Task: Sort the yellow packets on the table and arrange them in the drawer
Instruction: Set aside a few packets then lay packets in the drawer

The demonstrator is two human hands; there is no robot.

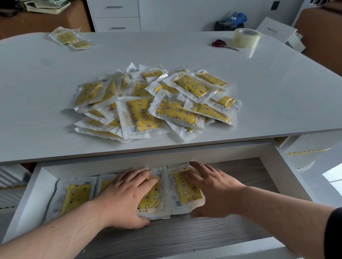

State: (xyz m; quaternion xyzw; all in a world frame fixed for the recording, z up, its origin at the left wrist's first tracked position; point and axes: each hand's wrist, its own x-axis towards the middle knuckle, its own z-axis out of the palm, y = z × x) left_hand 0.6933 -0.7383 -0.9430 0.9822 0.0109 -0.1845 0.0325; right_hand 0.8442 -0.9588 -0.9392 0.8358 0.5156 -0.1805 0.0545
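A loose pile of yellow packets (155,101) in clear wrappers lies in the middle of the white table (39,103). Below its front edge, the drawer (289,172) stands pulled out, with a grey wood-grain floor. Three stacks of packets lie side by side along the drawer's back: a left stack (74,197), a middle stack (153,201) and a right stack (186,190). My left hand (126,197) lies flat on the middle stack, fingers straight. My right hand (210,188) presses on the right stack with its fingers spread, thumb at the stack's near edge.
A few more yellow packets (69,38) lie at the table's far left. Red-handled scissors (221,44) and a roll of clear tape (245,37) sit at the far right. A white drawer cabinet (114,10) stands behind the table, a brown box (327,33) at right.
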